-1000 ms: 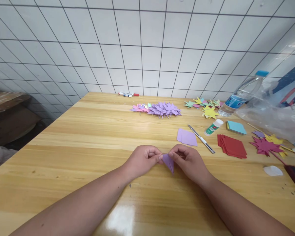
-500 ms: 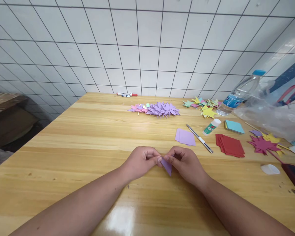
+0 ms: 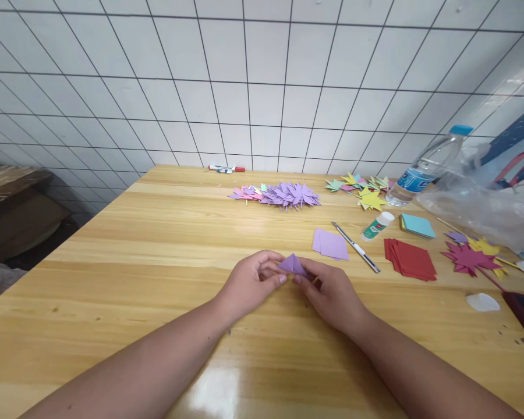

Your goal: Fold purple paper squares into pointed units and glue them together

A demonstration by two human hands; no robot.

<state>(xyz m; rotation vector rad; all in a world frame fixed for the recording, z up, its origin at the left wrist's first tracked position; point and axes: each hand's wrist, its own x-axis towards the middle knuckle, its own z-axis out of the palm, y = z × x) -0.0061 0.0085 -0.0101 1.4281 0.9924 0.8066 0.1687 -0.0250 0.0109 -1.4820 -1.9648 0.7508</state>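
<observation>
A small folded piece of purple paper is between my hands, its peak pointing away from me and a crease down its middle. My right hand pinches its right corner between thumb and fingers. At the left corner, my left hand has its fingers curled around the edge, thumb a little below. Just beyond my right hand lie a few flat purple paper squares and a utility knife.
Farther back are a pile of purple paper stars, markers and yellow and green paper leaves. To the right stand a glue stick and a water bottle, near red paper squares, blue squares and a white cap.
The folded purple paper has been turned, its point swinging from toward me to away from me. Both hands have shifted their grip, and the left fingers have loosened slightly.
</observation>
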